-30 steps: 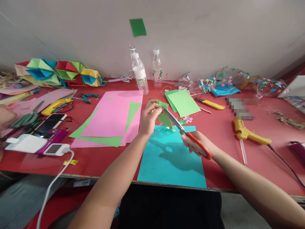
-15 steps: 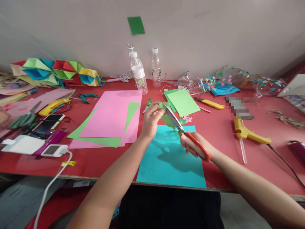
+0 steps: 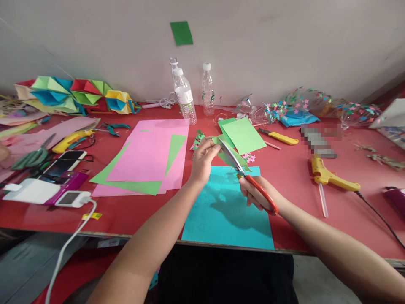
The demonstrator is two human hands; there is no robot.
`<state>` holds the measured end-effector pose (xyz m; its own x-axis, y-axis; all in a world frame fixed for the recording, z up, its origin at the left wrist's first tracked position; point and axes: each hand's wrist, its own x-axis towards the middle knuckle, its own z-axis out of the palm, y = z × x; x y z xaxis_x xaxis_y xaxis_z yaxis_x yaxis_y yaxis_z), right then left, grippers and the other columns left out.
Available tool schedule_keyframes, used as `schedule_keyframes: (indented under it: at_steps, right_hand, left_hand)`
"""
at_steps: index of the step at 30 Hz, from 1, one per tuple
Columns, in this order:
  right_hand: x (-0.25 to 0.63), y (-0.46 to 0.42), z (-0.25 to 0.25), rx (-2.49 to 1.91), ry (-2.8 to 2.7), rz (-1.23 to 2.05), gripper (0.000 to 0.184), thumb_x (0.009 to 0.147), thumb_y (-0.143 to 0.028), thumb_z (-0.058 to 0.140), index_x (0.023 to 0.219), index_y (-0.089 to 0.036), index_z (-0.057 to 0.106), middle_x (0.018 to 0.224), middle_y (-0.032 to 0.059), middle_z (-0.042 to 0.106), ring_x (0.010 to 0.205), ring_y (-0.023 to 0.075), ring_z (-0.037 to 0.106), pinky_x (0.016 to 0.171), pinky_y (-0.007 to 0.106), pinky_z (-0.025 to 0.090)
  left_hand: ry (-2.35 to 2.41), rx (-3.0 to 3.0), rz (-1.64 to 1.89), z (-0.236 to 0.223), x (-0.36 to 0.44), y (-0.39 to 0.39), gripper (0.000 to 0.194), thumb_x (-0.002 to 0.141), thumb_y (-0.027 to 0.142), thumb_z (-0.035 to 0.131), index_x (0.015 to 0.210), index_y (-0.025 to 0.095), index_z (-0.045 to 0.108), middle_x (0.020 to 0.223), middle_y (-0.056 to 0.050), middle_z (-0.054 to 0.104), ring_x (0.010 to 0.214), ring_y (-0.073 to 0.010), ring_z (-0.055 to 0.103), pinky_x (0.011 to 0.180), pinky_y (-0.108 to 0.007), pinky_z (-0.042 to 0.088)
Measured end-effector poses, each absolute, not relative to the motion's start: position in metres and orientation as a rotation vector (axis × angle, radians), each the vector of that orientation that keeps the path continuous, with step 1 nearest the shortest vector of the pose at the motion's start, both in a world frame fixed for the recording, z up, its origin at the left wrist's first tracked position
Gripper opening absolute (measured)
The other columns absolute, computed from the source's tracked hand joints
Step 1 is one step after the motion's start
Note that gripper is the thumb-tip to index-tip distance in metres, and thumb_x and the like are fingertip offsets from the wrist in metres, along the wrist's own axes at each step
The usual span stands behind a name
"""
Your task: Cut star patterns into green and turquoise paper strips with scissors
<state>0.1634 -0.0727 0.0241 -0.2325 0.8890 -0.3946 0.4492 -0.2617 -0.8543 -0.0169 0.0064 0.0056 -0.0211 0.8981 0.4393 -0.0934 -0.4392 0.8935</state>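
Observation:
Between the fingertips of my left hand [image 3: 203,159] is a small piece of green paper [image 3: 222,158], held up above the table. My right hand [image 3: 257,192] is closed around the red handles of a pair of scissors [image 3: 233,159]. The blades point up and left, with their tips beside my left fingertips and against the green paper. Both hands are over a turquoise sheet [image 3: 221,223] at the table's front edge, and their shadow falls on it. Pink paper stars [image 3: 249,158] lie just behind the scissors.
Pink sheets [image 3: 136,156] with green offcuts lie to the left. Light green paper [image 3: 243,136] and a yellow utility knife [image 3: 282,138] are behind my hands. A yellow glue gun [image 3: 335,177] rests at right. Plastic bottles [image 3: 186,101] stand near the wall. A phone [image 3: 65,162] lies far left.
The green paper has turned, and a longer strip of it now shows beyond the blades to the right. My hands have barely shifted.

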Motion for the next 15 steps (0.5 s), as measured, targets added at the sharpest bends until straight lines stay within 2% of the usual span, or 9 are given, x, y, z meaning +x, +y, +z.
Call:
schedule_keyframes:
  at_steps: [8, 15]
  right_hand:
    - [0.1634, -0.0717, 0.0271, -1.688, -1.603, 1.470, 0.048, 0.085, -0.061, 0.053, 0.060, -0.021, 0.046, 0.037, -0.0065, 0.041, 0.034, 0.0094, 0.046, 0.038, 0.022, 0.035]
    - [0.1637, -0.0714, 0.0279, -1.695, -1.598, 1.466, 0.047, 0.080, -0.062, 0.056, 0.060, -0.021, 0.046, 0.039, -0.0061, 0.044, 0.033, 0.0089, 0.046, 0.036, 0.021, 0.033]
  left_hand:
    - [0.918, 1.471, 1.571, 0.0038, -0.0196, 0.0088, 0.024, 0.084, 0.028, 0.059, 0.061, 0.022, 0.055, 0.081, -0.002, 0.051, 0.081, -0.0168, 0.050, 0.077, -0.032, 0.042]
    - [0.873, 1.516, 1.581, 0.0040, -0.0258, 0.0116, 0.023, 0.084, 0.026, 0.059, 0.062, 0.022, 0.056, 0.082, -0.002, 0.049, 0.082, -0.0168, 0.049, 0.078, -0.032, 0.040]
